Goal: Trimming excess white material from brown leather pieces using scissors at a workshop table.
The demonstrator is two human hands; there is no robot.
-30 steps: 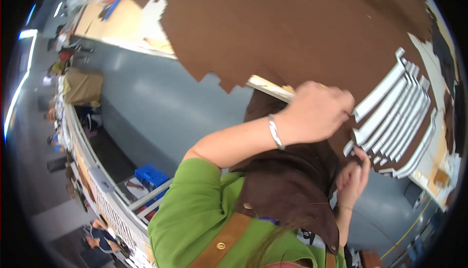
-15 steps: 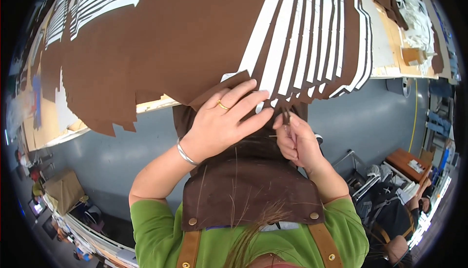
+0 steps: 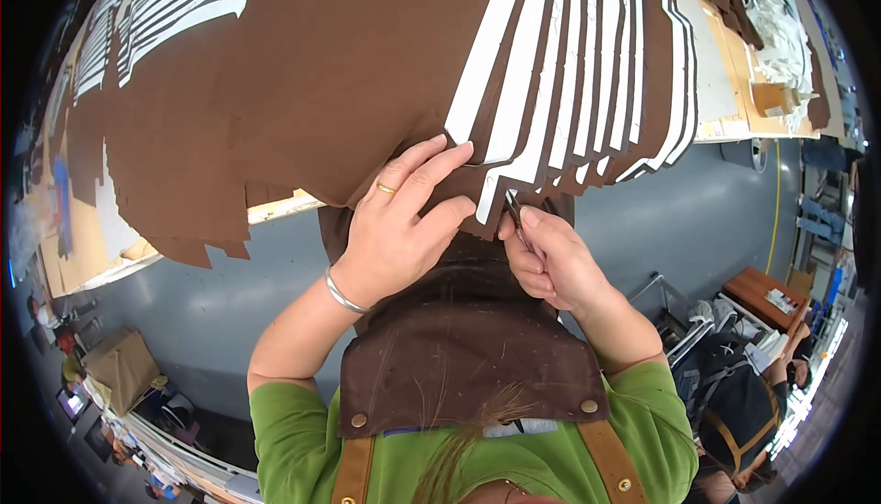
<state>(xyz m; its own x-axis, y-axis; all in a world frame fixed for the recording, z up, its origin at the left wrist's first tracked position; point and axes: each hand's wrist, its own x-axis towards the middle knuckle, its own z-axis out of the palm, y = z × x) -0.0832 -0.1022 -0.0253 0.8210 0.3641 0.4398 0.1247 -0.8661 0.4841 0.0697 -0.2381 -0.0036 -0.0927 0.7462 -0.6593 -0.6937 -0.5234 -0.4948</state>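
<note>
Brown fabric panels (image 3: 312, 91) lie overlapped on the table, their right ends lined with angled white strips (image 3: 525, 77). My left hand (image 3: 396, 215), with a ring and a bracelet, rests on the near edge, fingers spread over the fabric beside the strips. In my right hand (image 3: 551, 261) is a pair of small thread snips (image 3: 516, 213), dark-bladed, gripped with the fingers wrapped round it. Its tips meet the lower edge of a panel with a white strip (image 3: 488, 194), just right of my left fingers. Part of the snips is hidden inside my palm.
White scraps (image 3: 785, 45) and a brown tape roll (image 3: 774, 99) lie at the table's far right. A grey bin (image 3: 745, 155) stands below there. Another person in dark clothes (image 3: 739, 408) is at the lower right, near a reddish-brown box (image 3: 762, 302).
The snips have moved slightly left and up, onto the panel's edge. My left hand has shifted a little left, and the near panel's white strip now shows more fully.
</note>
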